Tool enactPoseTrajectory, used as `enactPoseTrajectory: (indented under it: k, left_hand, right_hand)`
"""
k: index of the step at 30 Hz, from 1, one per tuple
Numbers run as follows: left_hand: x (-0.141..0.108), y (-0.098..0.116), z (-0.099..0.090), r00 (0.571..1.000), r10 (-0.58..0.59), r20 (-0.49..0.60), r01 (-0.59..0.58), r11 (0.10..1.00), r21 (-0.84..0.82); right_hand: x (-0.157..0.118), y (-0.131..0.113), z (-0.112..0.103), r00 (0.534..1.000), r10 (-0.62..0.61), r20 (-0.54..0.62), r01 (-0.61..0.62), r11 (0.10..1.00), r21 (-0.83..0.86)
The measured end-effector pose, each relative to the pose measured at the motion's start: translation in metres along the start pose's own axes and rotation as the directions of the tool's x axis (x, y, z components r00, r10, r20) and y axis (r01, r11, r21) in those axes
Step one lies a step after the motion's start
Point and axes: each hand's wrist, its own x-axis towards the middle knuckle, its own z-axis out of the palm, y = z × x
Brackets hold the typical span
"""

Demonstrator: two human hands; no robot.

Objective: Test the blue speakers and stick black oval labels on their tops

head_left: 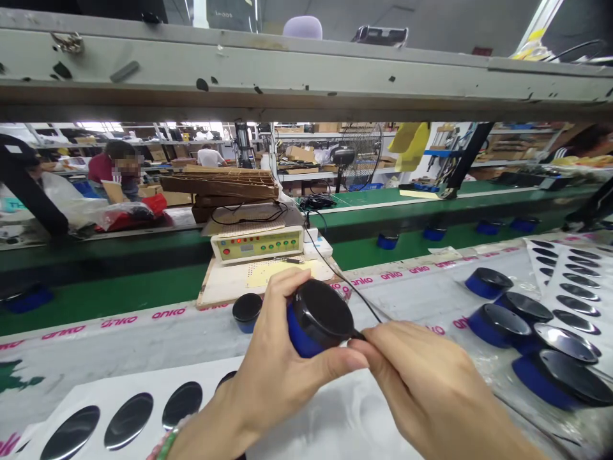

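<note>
Centrally, the left hand (278, 367) slanted upward, fingers curled around a tilted blue-and-black device (320, 316) above a white sheet (354, 415), the right hand (426, 370) angled inward, fingers pinched on a dark tip (358, 335) at its edge.

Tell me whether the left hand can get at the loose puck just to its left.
Probably not as it stands: the left hand is taken up gripping the held puck. The loose puck sits close by with nothing visible between, so an emptied hand likely could.
</note>
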Motion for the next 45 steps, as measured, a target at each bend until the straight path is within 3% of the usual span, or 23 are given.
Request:
enactPoseTrajectory:
  k: [2, 5, 9, 11, 13, 18, 23, 25, 29, 31, 33, 34, 36, 37, 38, 41, 42, 45]
  left_hand:
    - [0.001, -0.001, 0.001, 0.98, 0.201, 0.0, -0.197, 0.959, 0.204]
    - [0.003, 0.003, -0.002, 0.91, 0.391, 0.137, -0.41, 0.804, 0.432]
    - [0.001, 0.013, -0.005, 0.778, 0.567, 0.272, -0.622, 0.632, 0.463]
    - [-0.002, 0.018, -0.005, 0.754, 0.61, 0.246, -0.65, 0.638, 0.412]
    - [-0.004, 0.022, -0.005, 0.761, 0.618, 0.199, -0.64, 0.663, 0.389]
    - [0.0, 0.026, -0.012, 0.727, 0.588, 0.354, -0.686, 0.611, 0.395]
    - [0.002, 0.02, -0.013, 0.731, 0.592, 0.339, -0.681, 0.612, 0.402]
    - [-0.001, 0.017, -0.012, 0.757, 0.552, 0.35, -0.653, 0.661, 0.369]
    - [-0.001, 0.009, -0.018, 0.903, 0.247, 0.351, -0.389, 0.819, 0.423]
    - [0.006, 0.001, -0.027, 0.907, 0.066, 0.415, -0.281, 0.83, 0.483]
    - [0.019, -0.01, -0.038, 0.924, -0.047, 0.379, -0.19, 0.804, 0.563]
    - [0.025, -0.016, -0.044, 0.945, -0.084, 0.316, -0.131, 0.788, 0.602]
    - [0.035, -0.027, -0.051, 0.96, -0.162, 0.228, -0.014, 0.788, 0.615]
    - [0.037, -0.031, -0.052, 0.942, -0.21, 0.262, 0.018, 0.811, 0.585]
    - [0.036, -0.035, -0.05, 0.901, -0.259, 0.348, 0.033, 0.842, 0.539]
    - [0.025, -0.044, -0.036, 0.716, -0.323, 0.619, 0.033, 0.902, 0.431]
    - [0.02, -0.047, -0.03, 0.686, -0.336, 0.645, 0.024, 0.897, 0.442]
    - [0.01, -0.061, -0.012, 0.709, -0.377, 0.596, -0.004, 0.843, 0.538]
  right_hand:
    - [-0.004, 0.008, 0.011, 0.998, 0.067, 0.01, -0.068, 0.99, 0.121]
    - [-0.015, 0.019, 0.027, 0.984, 0.141, 0.107, -0.169, 0.932, 0.32]
    - [-0.025, 0.023, 0.038, 0.993, 0.118, 0.013, -0.112, 0.892, 0.439]
    - [-0.026, 0.022, 0.038, 0.994, 0.106, -0.039, -0.079, 0.9, 0.429]
    - [-0.025, 0.02, 0.036, 0.992, 0.109, -0.065, -0.073, 0.911, 0.406]
    - [-0.024, 0.016, 0.032, 0.992, 0.081, -0.1, -0.043, 0.942, 0.334]
    - [-0.025, 0.018, 0.031, 0.992, 0.018, -0.126, 0.018, 0.96, 0.279]
    - [-0.024, 0.021, 0.03, 0.992, 0.003, -0.13, 0.032, 0.964, 0.264]
    - [-0.022, 0.021, 0.032, 0.991, -0.111, -0.079, 0.124, 0.977, 0.175]
    - [-0.022, 0.019, 0.032, 0.977, -0.209, -0.027, 0.211, 0.973, 0.096]
    - [-0.02, 0.022, 0.029, 0.967, -0.256, -0.012, 0.257, 0.966, 0.021]
    - [-0.017, 0.028, 0.026, 0.981, -0.195, -0.023, 0.195, 0.981, -0.003]
    - [-0.003, 0.053, 0.018, 0.994, 0.097, -0.048, -0.098, 0.995, -0.016]
    - [0.008, 0.073, 0.015, 0.918, 0.391, -0.064, -0.393, 0.919, -0.032]
    - [0.021, 0.097, 0.012, 0.843, 0.529, -0.097, -0.536, 0.842, -0.067]
    - [0.061, 0.177, 0.014, 0.659, 0.734, -0.164, -0.752, 0.647, -0.13]
    - [0.071, 0.201, 0.018, 0.602, 0.782, -0.161, -0.799, 0.585, -0.141]
    - [0.088, 0.254, 0.038, 0.493, 0.865, -0.099, -0.865, 0.474, -0.162]
